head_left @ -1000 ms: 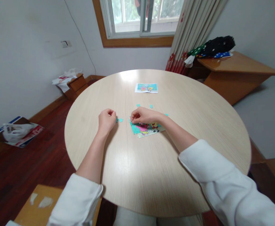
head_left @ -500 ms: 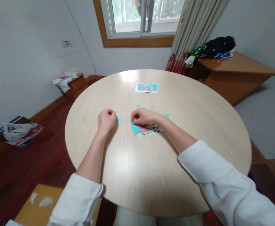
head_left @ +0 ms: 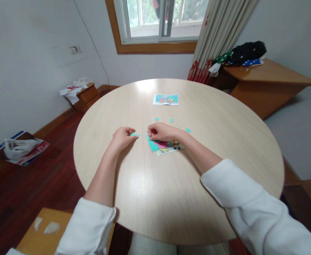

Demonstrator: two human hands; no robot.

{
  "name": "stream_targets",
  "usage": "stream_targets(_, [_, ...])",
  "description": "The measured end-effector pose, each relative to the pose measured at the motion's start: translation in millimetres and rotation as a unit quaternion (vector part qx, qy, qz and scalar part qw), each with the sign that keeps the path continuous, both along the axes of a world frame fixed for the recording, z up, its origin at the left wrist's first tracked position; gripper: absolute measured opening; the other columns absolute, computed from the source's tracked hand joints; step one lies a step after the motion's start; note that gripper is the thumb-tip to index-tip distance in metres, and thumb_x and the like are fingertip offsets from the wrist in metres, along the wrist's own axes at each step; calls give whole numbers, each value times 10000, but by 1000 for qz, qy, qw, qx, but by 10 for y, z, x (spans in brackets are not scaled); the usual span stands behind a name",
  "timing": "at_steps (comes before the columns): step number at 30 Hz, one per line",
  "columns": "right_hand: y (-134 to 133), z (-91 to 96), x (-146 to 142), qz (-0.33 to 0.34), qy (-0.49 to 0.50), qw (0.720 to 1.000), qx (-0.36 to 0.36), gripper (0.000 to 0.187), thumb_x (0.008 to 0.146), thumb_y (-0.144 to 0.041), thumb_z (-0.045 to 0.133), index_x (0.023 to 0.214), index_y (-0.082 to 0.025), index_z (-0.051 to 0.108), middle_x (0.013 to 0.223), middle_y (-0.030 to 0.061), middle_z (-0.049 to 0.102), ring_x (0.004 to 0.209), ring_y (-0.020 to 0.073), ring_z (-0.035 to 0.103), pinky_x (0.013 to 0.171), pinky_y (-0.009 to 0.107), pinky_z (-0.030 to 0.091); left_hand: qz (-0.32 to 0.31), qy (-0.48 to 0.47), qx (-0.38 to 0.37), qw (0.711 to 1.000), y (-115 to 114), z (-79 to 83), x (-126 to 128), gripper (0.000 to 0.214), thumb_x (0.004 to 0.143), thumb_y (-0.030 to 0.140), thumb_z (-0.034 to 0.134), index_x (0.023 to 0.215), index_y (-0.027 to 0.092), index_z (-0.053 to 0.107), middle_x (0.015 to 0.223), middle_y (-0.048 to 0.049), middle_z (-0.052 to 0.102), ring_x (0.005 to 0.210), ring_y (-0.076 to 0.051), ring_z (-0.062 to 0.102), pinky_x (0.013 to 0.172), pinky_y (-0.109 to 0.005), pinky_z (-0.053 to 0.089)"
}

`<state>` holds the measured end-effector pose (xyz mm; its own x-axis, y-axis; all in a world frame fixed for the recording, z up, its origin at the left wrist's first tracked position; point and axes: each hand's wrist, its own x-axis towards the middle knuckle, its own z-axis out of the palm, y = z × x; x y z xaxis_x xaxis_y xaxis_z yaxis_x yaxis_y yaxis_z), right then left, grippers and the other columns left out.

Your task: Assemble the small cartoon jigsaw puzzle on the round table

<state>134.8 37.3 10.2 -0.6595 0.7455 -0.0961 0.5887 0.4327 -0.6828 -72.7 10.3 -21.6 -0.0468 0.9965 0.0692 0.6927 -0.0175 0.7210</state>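
partly turquoise, the puzzle (head_left: 160,145) also shows pink.

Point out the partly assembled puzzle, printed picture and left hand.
Partly assembled puzzle (head_left: 162,146): head view, its uncovered near portion.
Printed picture (head_left: 166,100): head view, the sheet's middle.
Left hand (head_left: 122,137): head view, back of hand.

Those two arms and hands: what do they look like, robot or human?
Human. The loose, plain white cloth left sleeve and matching right sleeve end along the forearms, leaving the wrists bare. The left grip and right grip are ungloved, five-fingered human hands. No cables, watch or markings show.
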Motion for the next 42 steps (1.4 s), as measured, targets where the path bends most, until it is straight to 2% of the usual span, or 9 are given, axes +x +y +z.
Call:
stream_targets(6, [14,-21,13,4,4,1000,-2,161,695,-47,586,664,-178,497,566,-62,475,546,82,426,557,232,317,-39,27,0,999,5,-3,45,168,686,278,711,809,164,727,805,-64,693,818,-206,600,791,-349,443])
stream_targets(14, [11,-9,14,4,5,1000,-4,140,686,-66,571,657,-179,493,571,-53,476,560,87,423,563,239,315,-84,25,-2,996,-70,97,93,164,693,301,710,801,177,702,752,-41,670,783,-190,579,769,-345,416])
stream_targets(18, [19,-3,24,0,18,1000,-1,124,697,-104,582,656,-181,493,588,-43,478,574,98,427,563,248,320,-109,-2,-8,994,-93,112,109,178,657,318,735,743,172,682,714,-31,659,718,-164,560,721,-315,414])
stream_targets(22, [26,-7,25,-16,42,999,-7,114,708,-114,588,681,-179,499,594,-46,478,577,92,423,572,241,327,-108,-43,-7,993,-92,114,117,182,632,321,744,685,166,664,664,-20,643,660,-142,532,658,-282,409])
stream_targets(27, [15,7,14,-25,59,998,-1,27,738,-134,576,752,-150,593,640,-21,536,596,93,457,590,240,356,-108,-119,-27,987,-115,186,149,103,654,241,707,650,154,650,621,-13,626,610,-127,528,618,-273,400])
stream_targets(33, [-10,54,6,-4,66,998,1,163,791,-232,588,812,-101,682,691,25,602,641,112,488,613,262,368,-104,-206,-40,972,-136,255,186,103,635,221,705,641,154,627,612,-10,612,584,-115,519,595,-273,395])
stream_targets(42, [-23,69,13,6,60,998,-17,168,800,-253,570,727,-123,649,636,-8,540,603,90,436,586,246,340,-109,-241,-49,963,-120,239,210,204,591,286,756,641,157,606,592,3,585,555,-101,501,565,-263,380])
